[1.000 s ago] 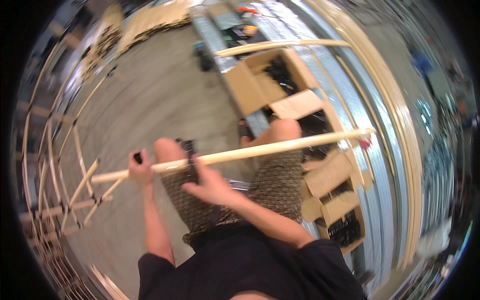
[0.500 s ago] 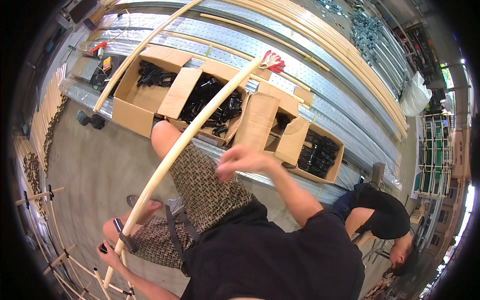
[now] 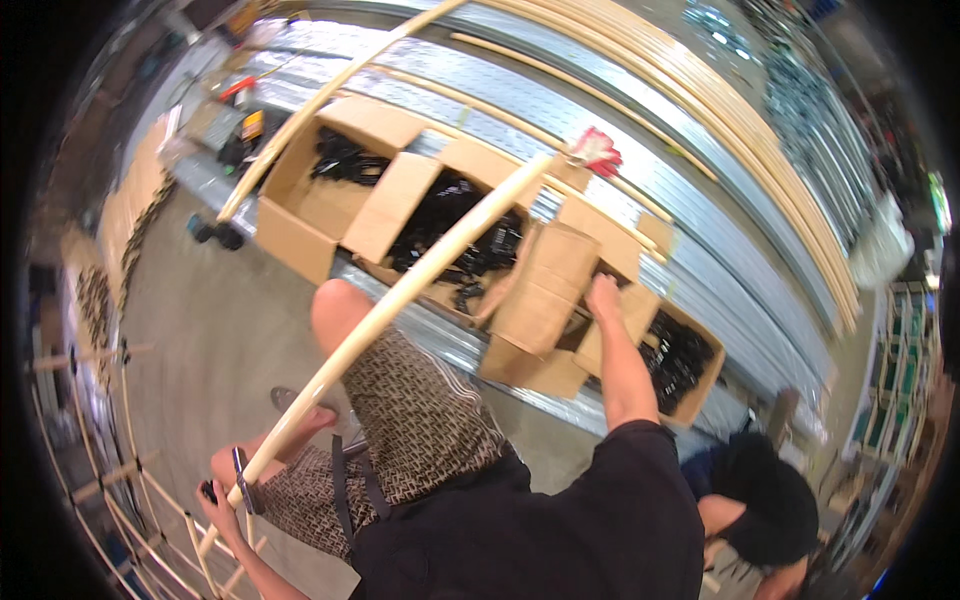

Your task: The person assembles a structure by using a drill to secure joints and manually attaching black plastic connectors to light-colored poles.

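Note:
A long cream-coloured pole [image 3: 400, 295] slants across in front of me, from low left up over the cardboard boxes. Near its lower end sits a black clamp-like joint [image 3: 243, 480]. Beside that end my left hand [image 3: 222, 515] is closed on a small black fitting [image 3: 209, 491]. My right arm stretches forward, and my right hand [image 3: 603, 297] dips into the opening of a half-covered cardboard box [image 3: 545, 285]; its fingertips are hidden there. Black parts [image 3: 672, 355] fill the box right of it, and more black parts [image 3: 460, 225] lie in the box to its left.
Red and white gloves [image 3: 597, 152] lie beyond the boxes on long metal planks [image 3: 720, 240]. Another person [image 3: 765, 500] bends down at the lower right. A frame of joined poles [image 3: 135, 465] stands at the left. Bundled poles [image 3: 780, 190] run along the far side.
My right hand has moved from above my lap, forward and right, into the box. My left hand stays by the pole's lower end. The whole view has shifted slightly.

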`<state>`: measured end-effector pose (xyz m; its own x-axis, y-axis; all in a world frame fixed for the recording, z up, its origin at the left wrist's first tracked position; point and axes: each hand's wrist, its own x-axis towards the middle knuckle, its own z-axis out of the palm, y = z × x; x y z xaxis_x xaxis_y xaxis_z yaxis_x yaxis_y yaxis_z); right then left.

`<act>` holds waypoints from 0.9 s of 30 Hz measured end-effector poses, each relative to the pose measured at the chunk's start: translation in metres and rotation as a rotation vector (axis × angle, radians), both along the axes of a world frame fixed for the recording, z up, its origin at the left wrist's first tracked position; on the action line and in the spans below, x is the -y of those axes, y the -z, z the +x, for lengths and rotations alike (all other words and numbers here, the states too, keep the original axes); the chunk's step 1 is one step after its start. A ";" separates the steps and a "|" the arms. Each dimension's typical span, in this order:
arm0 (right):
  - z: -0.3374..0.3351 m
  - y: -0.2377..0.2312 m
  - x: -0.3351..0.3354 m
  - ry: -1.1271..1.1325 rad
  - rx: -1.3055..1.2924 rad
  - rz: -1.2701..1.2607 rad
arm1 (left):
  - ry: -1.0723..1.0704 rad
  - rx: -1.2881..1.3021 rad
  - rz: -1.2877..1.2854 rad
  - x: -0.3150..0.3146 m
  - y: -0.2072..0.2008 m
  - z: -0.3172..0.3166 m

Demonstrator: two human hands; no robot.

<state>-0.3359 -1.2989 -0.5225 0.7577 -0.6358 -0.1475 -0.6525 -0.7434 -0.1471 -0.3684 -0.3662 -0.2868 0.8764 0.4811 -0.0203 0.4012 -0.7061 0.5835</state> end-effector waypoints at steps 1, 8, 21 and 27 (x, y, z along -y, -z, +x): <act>0.004 0.007 0.008 -0.051 -0.093 -0.001 | 0.007 -0.001 0.034 0.012 -0.007 0.000; -0.002 0.041 0.053 -0.102 -0.661 -0.052 | -0.003 -0.052 0.177 0.032 -0.019 0.011; -0.019 0.085 0.111 -0.733 -0.796 -0.132 | -0.043 -0.155 0.234 0.052 -0.033 0.041; -0.014 0.074 0.123 -0.366 -0.331 -0.080 | -0.285 -0.125 -0.156 0.054 -0.045 0.005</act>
